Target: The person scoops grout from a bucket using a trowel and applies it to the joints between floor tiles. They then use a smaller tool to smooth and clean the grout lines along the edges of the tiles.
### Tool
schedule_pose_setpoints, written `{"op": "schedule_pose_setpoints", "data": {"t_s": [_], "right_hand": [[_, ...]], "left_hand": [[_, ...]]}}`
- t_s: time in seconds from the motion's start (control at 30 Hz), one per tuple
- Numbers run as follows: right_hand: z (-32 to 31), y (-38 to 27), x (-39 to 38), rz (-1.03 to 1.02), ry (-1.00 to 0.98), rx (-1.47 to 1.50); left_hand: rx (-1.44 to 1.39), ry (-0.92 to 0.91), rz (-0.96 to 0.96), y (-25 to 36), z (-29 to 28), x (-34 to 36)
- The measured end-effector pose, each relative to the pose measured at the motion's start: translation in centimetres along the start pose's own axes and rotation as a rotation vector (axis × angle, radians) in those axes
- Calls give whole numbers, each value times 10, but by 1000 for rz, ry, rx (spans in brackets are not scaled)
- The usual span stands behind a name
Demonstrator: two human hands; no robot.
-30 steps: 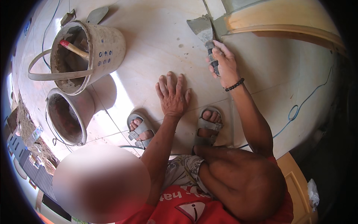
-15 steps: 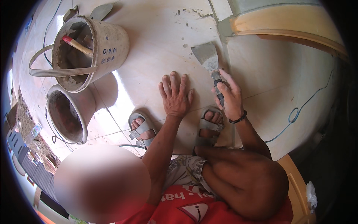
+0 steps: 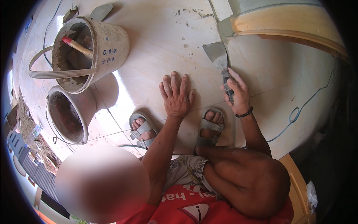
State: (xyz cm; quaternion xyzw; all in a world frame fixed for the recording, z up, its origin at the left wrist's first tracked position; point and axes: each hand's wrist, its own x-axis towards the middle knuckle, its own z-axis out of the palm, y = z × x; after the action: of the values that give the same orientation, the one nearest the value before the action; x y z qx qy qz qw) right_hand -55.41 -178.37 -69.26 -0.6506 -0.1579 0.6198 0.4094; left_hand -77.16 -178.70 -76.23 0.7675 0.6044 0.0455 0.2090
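My left hand [image 3: 176,96] lies flat on the tiled floor [image 3: 149,48], its fingers spread. To its right, my right hand [image 3: 237,91] is wrapped round the dark handle of a scraper [image 3: 217,54]. The scraper's wide grey blade points away from me, low over the floor or touching it, beside a tile joint. Grey smears and crumbs of mortar [image 3: 201,15] mark the tiles beyond the blade. A grey patch of mortar [image 3: 225,28] fills a gap by the curved wooden edge.
A tipped white bucket [image 3: 113,48] holding a red-tipped wooden handle [image 3: 77,46] lies at the far left. Nearer stands a second bucket [image 3: 85,112]. A trowel-like blade [image 3: 100,12] rests behind them. Curved wooden trim [image 3: 291,26] borders the far right. A thin cable [image 3: 294,115] crosses the right side.
My right hand and the scraper have moved to the right, toward the tile joint. My left hand has stayed in place on the floor.
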Motion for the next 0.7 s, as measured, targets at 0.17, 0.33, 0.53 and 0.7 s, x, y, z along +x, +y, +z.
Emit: {"op": "schedule_pose_setpoints", "data": {"t_s": [0.17,0.33,0.53,0.7], "right_hand": [[2,-7,13,21,-30,61],[3,-8,13,16,-39,79],[4,-8,19,33,-19,83],[8,-12,25,5,-31,76]], "left_hand": [[12,-2,-5,1,-1,0],[15,18,11,1,0,-1],[32,7,2,3,-2,-1],[42,20,6,1,1,-2]]}}
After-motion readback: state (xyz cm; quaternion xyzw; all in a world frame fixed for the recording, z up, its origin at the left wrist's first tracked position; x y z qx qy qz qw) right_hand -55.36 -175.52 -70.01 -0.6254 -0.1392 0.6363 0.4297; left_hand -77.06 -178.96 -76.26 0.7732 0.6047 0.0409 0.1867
